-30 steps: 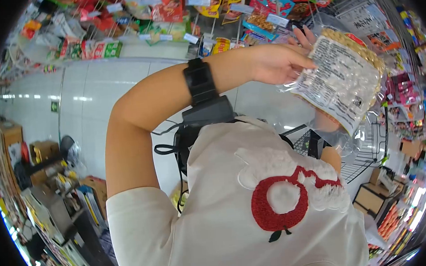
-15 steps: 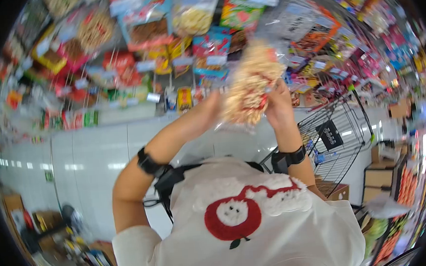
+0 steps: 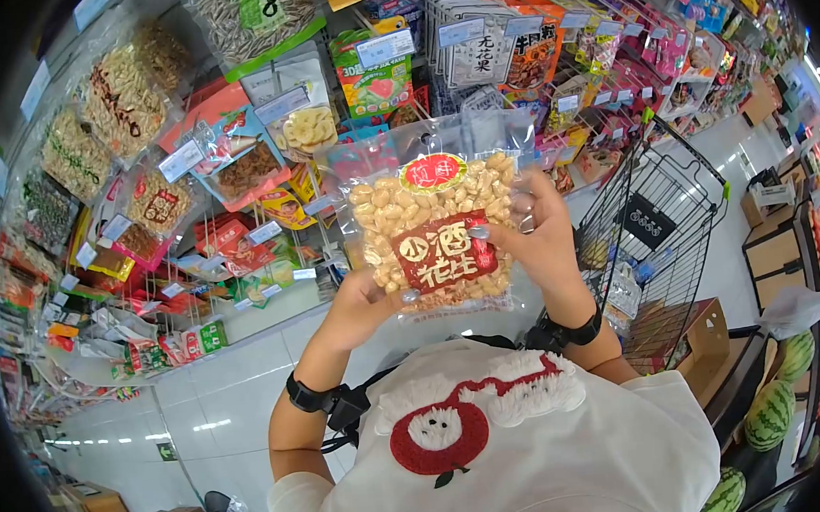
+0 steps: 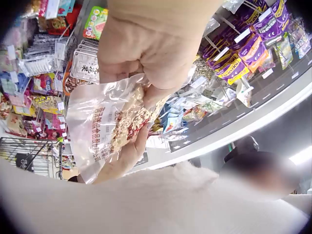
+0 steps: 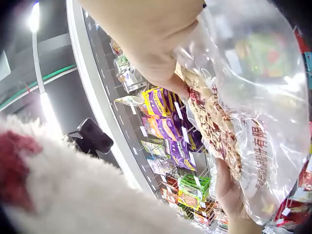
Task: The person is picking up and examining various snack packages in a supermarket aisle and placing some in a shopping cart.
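Observation:
A clear bag of peanuts with a red label is held upright in front of the chest, its printed front facing up at the head camera. The left hand grips the lower left corner, thumb on the front. At the bag's right side, the right hand pinches it with the thumb across the label. Fingers behind the bag are mostly hidden. In the left wrist view the left hand grips the bag from above; the right wrist view shows the right hand likewise gripping the bag.
Hanging snack bags and price tags line the shelves ahead and to the left. A black wire shopping cart stands at the right, near an open cardboard box and watermelons. Tiled floor shows at the lower left.
The bag has moved from the right to the centre and turned from its back to its front. Both hands have come in to its two sides, and the view has shifted along the shelves.

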{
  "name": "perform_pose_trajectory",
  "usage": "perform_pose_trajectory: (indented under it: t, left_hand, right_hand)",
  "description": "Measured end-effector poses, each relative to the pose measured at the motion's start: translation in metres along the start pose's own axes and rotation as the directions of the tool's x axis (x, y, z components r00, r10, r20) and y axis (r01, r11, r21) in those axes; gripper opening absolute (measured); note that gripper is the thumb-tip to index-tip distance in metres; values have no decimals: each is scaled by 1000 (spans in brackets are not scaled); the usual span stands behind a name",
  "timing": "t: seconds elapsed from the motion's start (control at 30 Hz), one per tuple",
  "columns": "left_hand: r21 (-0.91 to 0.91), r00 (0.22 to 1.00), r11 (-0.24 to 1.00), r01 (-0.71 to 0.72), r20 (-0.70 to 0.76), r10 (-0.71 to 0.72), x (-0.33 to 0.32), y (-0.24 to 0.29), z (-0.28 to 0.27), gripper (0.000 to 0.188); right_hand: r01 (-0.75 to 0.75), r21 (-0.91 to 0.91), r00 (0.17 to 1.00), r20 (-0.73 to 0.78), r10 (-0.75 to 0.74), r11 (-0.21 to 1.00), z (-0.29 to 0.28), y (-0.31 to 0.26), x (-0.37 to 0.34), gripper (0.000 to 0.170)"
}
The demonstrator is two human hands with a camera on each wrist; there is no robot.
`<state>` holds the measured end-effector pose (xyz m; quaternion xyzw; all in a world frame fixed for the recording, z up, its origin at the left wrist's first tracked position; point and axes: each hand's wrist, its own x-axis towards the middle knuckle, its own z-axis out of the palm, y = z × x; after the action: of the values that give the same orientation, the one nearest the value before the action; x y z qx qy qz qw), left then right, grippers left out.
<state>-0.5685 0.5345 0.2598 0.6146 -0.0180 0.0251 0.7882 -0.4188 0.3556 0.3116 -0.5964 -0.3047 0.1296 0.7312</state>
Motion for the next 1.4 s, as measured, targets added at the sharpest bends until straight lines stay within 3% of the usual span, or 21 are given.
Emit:
perform_pose_trajectory:
  t: [0.1, 0.27, 0.5, 0.7, 0.83, 1.03, 1.1, 1.17, 1.27, 1.37, 1.4]
  left_hand:
    - [-4, 1000, 1000, 3, 9, -3, -1, -2, 2, 30]
    - [-40, 998, 998, -51, 24, 52, 2, 7, 10, 33]
    - [-4, 997, 1000, -12, -70, 12, 2, 7, 19, 33]
    - [-8, 994, 999, 39, -97, -40, 1, 5, 22, 31]
    - [-61, 993, 997, 50, -108, -56, -3, -1, 21, 29]
    - [-31, 970, 990, 136, -198, -140, -20, -15, 10, 27]
    - [-44, 966, 995, 88, -239, -96, -26, -21, 11, 27]
    - [-97, 954, 993, 71, -284, -96, -32, -27, 4, 31]
    - [-87, 925, 987, 136, -344, -158, -47, -40, -9, 28]
    - [244, 798, 824, 512, -490, -351, -61, -4, -13, 24]
    - [240, 782, 842, 484, -549, -293, -75, -4, -19, 24]
  right_hand:
    - [-15, 108, 1000, 16, 13, 994, 1, -11, 1, 42]
    - [13, 73, 997, 71, -18, 997, -7, -8, 6, 40]
    - [-20, 133, 995, 103, 6, 991, -10, -5, 9, 42]
    - [-9, 83, 993, 118, -1, 996, -16, 15, 11, 42]
    - [-152, 91, 977, 163, 136, 984, -14, 25, 13, 43]
    - [-266, 200, 951, 212, 224, 943, 4, 45, 13, 47]
    - [-250, 145, 954, 206, 218, 957, 10, 57, 11, 46]
    - [-342, 187, 927, 229, 297, 921, 22, 76, 11, 46]
    - [-436, 141, 882, 263, 391, 889, 35, 119, 4, 39]
    - [-531, 139, 821, 327, 468, 836, 68, 122, 1, 32]
    - [-582, 133, 781, 366, 506, 802, 85, 124, -2, 32]
